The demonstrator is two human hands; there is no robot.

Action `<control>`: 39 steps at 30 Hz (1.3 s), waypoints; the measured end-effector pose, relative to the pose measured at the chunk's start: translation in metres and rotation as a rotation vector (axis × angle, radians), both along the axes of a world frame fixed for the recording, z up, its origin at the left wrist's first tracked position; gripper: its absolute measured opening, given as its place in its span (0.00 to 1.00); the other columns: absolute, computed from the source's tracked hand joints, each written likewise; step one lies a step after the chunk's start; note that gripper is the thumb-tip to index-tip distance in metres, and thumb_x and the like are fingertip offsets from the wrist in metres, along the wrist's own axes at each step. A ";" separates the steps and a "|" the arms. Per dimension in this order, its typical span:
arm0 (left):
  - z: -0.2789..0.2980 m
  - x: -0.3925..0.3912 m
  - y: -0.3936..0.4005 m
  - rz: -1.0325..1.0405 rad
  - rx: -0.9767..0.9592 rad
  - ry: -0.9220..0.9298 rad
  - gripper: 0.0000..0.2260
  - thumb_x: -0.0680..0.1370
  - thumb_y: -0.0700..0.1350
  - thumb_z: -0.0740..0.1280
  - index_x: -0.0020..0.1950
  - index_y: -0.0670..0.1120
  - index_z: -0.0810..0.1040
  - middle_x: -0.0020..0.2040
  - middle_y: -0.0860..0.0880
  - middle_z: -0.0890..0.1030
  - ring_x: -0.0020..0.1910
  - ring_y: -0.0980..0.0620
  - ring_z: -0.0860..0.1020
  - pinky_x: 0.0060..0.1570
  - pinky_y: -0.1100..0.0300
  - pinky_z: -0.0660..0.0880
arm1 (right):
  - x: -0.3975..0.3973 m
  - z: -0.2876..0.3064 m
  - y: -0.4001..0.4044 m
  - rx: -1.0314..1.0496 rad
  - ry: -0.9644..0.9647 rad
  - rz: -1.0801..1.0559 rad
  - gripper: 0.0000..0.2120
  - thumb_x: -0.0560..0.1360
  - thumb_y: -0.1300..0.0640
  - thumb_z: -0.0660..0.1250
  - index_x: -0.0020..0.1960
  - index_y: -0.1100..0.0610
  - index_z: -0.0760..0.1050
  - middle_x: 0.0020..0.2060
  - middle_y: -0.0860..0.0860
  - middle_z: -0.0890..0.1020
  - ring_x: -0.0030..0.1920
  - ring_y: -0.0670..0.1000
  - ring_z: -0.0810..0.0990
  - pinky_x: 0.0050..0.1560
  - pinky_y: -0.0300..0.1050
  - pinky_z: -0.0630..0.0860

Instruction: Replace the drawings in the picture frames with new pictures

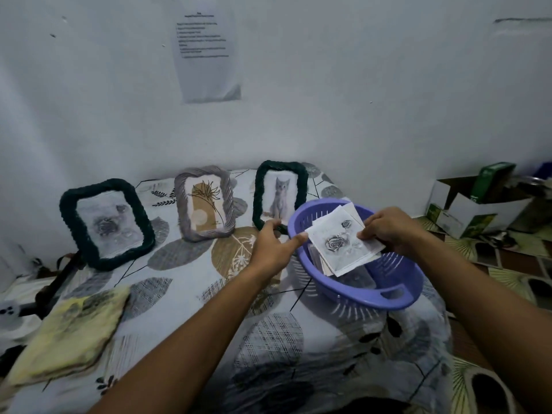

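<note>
Purple plastic basket [373,291] sits on the leaf-print sheet [185,282], right of centre, tilted toward us, handle slot at its near rim. We see a stack of pictures inside it; the top one, a grey rose print [340,248], is lifted partly above the rim. Right hand [388,231] pinches the right edge of the rose print, fingers curled over it. Left hand [276,248] is at the print's left corner, thumb touching or just beside the paper; we cannot tell whether it really grips, the fingers are loosely bent.

Three frames lean along the wall behind the basket. Left: dark green braided frame [106,224] holding a blurred grey flower drawing. Middle: grey braided frame [204,203] with a tan line-art plant picture. Right: second dark green frame [279,194] with a grey cat picture, its lower right corner hidden behind the basket rim and left hand.

Yellowish folded cloth [70,333] lies at near left on the sheet. Printed paper sheet [207,52] is stuck on the wall, text unreadable. Cardboard boxes [475,204] stand on the floor, far right.
</note>
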State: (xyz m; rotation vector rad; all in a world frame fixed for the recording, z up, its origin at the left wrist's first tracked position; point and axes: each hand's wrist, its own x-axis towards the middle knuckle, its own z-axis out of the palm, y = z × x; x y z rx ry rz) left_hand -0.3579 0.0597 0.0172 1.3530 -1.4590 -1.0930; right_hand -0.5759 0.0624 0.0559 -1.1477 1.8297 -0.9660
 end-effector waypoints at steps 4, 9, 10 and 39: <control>-0.013 -0.006 -0.001 0.007 0.176 0.171 0.29 0.74 0.49 0.71 0.70 0.45 0.62 0.51 0.45 0.78 0.43 0.49 0.79 0.30 0.58 0.74 | -0.001 -0.016 -0.006 0.069 0.054 0.029 0.10 0.68 0.75 0.69 0.35 0.64 0.73 0.18 0.54 0.74 0.16 0.49 0.74 0.19 0.39 0.71; -0.025 -0.011 -0.002 0.014 0.224 0.284 0.24 0.74 0.46 0.72 0.66 0.43 0.67 0.48 0.40 0.81 0.31 0.52 0.77 0.24 0.62 0.70 | -0.003 -0.034 -0.016 0.104 0.262 0.041 0.11 0.66 0.73 0.72 0.32 0.64 0.72 0.25 0.55 0.72 0.23 0.51 0.70 0.28 0.42 0.70; -0.026 -0.011 -0.003 0.010 0.222 0.293 0.23 0.74 0.46 0.72 0.65 0.43 0.68 0.47 0.40 0.81 0.30 0.53 0.76 0.24 0.63 0.69 | -0.005 -0.036 -0.018 0.108 0.298 0.043 0.09 0.66 0.71 0.73 0.33 0.65 0.73 0.26 0.56 0.73 0.25 0.52 0.70 0.30 0.44 0.70; -0.009 0.027 0.025 -0.094 0.179 0.186 0.19 0.75 0.48 0.70 0.63 0.44 0.71 0.48 0.41 0.79 0.32 0.51 0.76 0.30 0.59 0.75 | 0.027 0.009 0.009 -0.023 0.682 0.137 0.11 0.72 0.56 0.72 0.36 0.63 0.76 0.27 0.57 0.80 0.26 0.54 0.81 0.31 0.48 0.81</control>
